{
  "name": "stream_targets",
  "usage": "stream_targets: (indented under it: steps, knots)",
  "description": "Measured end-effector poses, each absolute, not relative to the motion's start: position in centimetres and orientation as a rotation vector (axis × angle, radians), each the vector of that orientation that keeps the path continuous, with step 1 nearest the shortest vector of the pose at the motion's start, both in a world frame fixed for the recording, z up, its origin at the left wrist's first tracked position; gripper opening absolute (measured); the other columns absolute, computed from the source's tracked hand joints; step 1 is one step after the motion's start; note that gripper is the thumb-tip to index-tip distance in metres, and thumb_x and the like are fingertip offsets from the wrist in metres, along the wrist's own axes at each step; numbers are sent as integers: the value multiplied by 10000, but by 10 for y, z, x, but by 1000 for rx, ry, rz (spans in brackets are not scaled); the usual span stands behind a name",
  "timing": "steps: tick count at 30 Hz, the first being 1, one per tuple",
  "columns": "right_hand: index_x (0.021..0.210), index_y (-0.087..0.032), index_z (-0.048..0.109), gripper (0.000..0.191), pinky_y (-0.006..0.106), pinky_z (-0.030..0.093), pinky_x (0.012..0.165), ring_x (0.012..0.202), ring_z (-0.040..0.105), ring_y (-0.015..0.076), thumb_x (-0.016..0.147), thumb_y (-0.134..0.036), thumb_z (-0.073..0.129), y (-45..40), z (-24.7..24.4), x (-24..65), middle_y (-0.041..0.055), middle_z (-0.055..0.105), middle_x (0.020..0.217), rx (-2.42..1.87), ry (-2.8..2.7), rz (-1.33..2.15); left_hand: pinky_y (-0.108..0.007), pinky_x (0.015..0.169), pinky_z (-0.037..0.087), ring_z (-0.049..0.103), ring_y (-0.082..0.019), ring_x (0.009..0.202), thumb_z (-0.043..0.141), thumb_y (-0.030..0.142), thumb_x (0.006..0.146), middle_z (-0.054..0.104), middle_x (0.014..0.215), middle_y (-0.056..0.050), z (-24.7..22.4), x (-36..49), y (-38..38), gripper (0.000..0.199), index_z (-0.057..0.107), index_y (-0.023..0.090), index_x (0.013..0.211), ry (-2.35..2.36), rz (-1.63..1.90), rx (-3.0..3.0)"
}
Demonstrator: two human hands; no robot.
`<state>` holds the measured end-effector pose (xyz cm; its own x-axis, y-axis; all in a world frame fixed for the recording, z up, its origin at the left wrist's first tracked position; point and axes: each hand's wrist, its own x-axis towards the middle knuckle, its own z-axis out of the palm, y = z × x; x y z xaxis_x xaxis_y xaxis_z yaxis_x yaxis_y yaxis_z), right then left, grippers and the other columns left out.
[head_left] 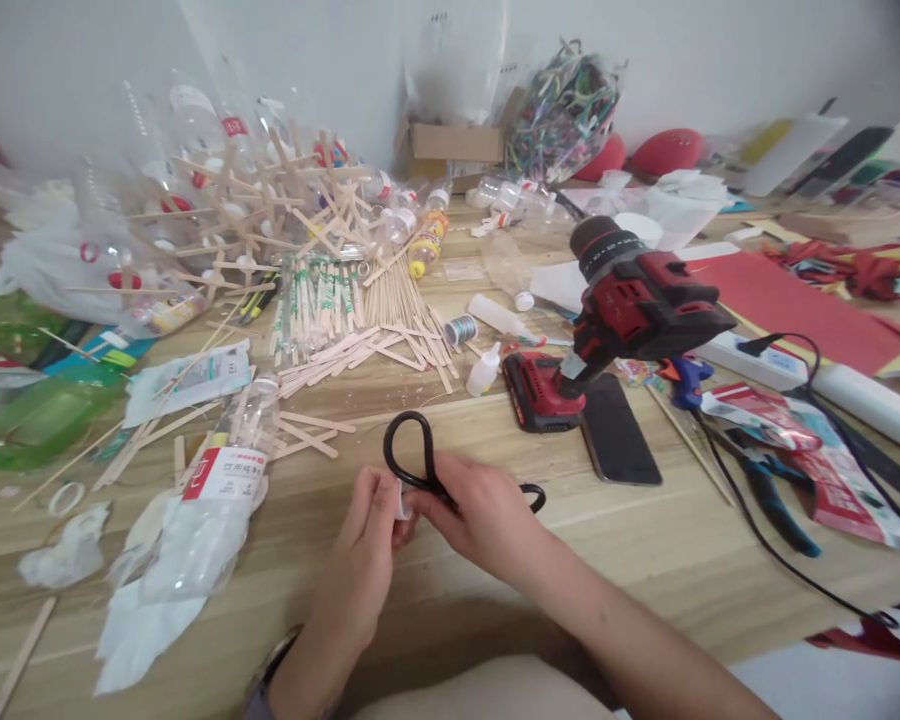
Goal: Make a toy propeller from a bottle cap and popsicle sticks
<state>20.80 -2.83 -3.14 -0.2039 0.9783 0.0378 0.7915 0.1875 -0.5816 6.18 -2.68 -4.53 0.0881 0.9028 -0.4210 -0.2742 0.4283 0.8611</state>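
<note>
My right hand (487,510) is closed round a pair of scissors with black loop handles (409,420). One loop stands up to the left of the hand, and part of the other shows behind the wrist side. Its blades are hidden by my fingers. My left hand (371,525) pinches a small white piece (403,503) that looks like a bottle cap. Both hands meet over the front of the wooden table (330,515), their fingertips close together. A red and black cordless drill (630,290) stands just beyond my right hand, beside a dark phone (619,430).
Left lie a clear plastic bottle (217,490) and a green bottle (45,410). Behind are wooden sticks (405,300), a thread spool (461,330) and a small dropper bottle (484,372). Pliers (780,500), a glue gun (686,380) and a power strip (750,360) lie right.
</note>
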Motion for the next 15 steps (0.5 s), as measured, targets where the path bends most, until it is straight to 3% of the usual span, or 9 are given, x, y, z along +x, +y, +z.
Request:
stream_targets:
  steps: [10,15]
  knots:
    - [846,-201,607,108,204,401,565,658,612,135,916,-268,558,-24,-32,207,-5,681,755,-1545,-1937,826,-304,700,405,540,-207,715,583,499,886,586,730,4,-44,57,-28,255,569,247,849,1300,912,1229]
    - [893,-185,602,117,249,417,608,696,628,183,901,-300,582,-26,-38,210,45,693,790,-1582,-1897,767,-309,697,415,537,-205,703,576,547,870,571,716,9,-43,56,-25,305,571,243,859,1291,870,1224]
